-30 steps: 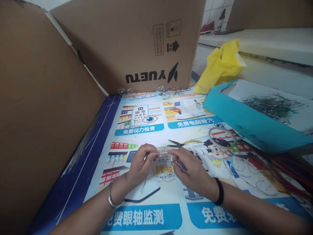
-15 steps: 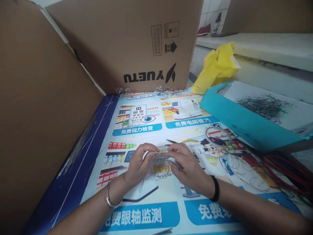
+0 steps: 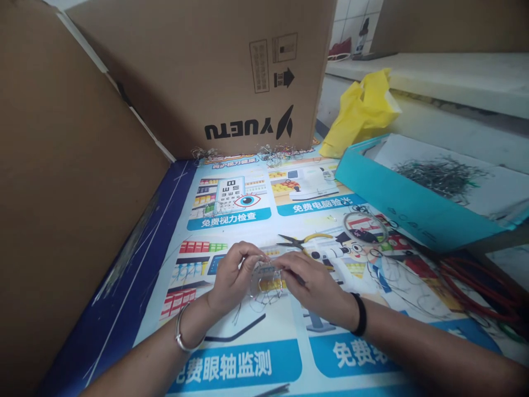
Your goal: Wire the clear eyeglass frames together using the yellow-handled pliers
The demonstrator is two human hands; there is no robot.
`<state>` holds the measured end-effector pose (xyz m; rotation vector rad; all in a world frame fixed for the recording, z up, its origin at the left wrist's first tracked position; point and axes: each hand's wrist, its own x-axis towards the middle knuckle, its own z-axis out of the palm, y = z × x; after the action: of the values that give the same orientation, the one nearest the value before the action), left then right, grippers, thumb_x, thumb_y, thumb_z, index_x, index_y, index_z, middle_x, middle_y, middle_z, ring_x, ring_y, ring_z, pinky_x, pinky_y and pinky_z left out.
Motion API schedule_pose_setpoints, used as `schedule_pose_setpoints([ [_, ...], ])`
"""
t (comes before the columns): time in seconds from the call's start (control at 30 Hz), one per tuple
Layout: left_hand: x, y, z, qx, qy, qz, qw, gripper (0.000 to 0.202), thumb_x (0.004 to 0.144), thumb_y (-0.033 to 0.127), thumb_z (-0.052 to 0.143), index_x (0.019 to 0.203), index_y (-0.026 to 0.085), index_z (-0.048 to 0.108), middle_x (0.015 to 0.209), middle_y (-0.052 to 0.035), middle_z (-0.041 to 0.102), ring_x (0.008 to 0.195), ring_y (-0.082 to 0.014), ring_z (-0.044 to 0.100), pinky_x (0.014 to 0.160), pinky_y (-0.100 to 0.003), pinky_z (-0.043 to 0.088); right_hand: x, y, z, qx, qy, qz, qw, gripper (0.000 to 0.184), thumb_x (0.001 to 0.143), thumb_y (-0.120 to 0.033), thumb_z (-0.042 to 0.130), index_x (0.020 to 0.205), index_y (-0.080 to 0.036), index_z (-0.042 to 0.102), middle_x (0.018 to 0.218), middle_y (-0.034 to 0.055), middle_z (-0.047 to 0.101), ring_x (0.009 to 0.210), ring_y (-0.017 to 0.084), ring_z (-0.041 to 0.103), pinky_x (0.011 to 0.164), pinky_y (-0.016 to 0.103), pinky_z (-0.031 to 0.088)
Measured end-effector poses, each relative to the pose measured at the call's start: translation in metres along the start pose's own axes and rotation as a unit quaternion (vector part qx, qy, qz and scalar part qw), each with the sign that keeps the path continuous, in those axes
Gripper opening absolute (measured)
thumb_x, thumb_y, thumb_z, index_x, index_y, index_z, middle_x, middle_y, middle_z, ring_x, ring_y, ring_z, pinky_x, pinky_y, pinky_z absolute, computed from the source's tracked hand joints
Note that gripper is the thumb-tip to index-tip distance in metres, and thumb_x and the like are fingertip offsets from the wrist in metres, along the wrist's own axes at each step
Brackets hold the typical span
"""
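My left hand (image 3: 233, 277) and my right hand (image 3: 312, 288) meet over a printed poster (image 3: 256, 364) on the table. Both pinch a small clear piece with thin wire loops (image 3: 265, 280) between their fingertips; I cannot make out exactly what it is. The left wrist wears a silver bangle, the right a black band. Small pliers with yellow handles (image 3: 303, 240) lie just beyond the right hand.
A large cardboard box (image 3: 198, 71) stands at the back and a cardboard panel (image 3: 61, 182) walls the left. A teal tray (image 3: 413, 204) with a heap of dark wire bits sits right, a yellow bag (image 3: 359, 110) behind it. Red cords (image 3: 475, 286) and a wire ring (image 3: 366, 227) lie at right.
Both hands have drawn closer together on the clear wire piece. The view has shifted slightly to the right and up.
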<state>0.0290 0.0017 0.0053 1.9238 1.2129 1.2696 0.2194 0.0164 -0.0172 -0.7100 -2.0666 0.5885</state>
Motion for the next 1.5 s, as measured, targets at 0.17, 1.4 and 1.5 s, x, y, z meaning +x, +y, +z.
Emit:
schedule_pose_setpoints([
  [0.17,0.000,0.000,0.001,0.010,0.000,0.001,1.000,0.011,0.090,0.018,0.046,0.088,0.017,0.057,0.080,-0.0030,0.065,0.077,-0.0142,0.062,0.073,-0.027,0.046,0.003,-0.004,0.001,0.029,0.007,0.019,0.999,0.023,0.083,-0.007,0.047,0.097,-0.021,0.058,0.090,0.0043,0.067,0.085,0.015,0.062,0.074,0.031,0.052],
  [1.4,0.001,0.000,0.002,0.064,-0.051,-0.009,0.997,0.008,0.090,0.019,0.045,0.085,0.019,0.052,0.076,0.0001,0.062,0.070,-0.0117,0.061,0.066,-0.024,0.046,0.007,-0.014,-0.009,0.043,-0.193,0.098,0.975,0.035,0.064,-0.029,0.069,0.088,-0.020,0.045,0.075,-0.0017,0.049,0.064,0.013,0.044,0.058,0.025,0.036],
  [1.5,0.001,0.001,0.003,0.074,-0.055,-0.008,0.996,0.008,0.089,0.020,0.046,0.085,0.019,0.052,0.077,-0.0006,0.063,0.071,-0.0128,0.060,0.066,-0.025,0.046,0.005,-0.019,-0.003,-0.015,-0.162,0.119,0.979,0.032,0.065,-0.031,0.068,0.081,-0.020,0.043,0.070,-0.0024,0.049,0.061,0.013,0.043,0.055,0.025,0.032],
])
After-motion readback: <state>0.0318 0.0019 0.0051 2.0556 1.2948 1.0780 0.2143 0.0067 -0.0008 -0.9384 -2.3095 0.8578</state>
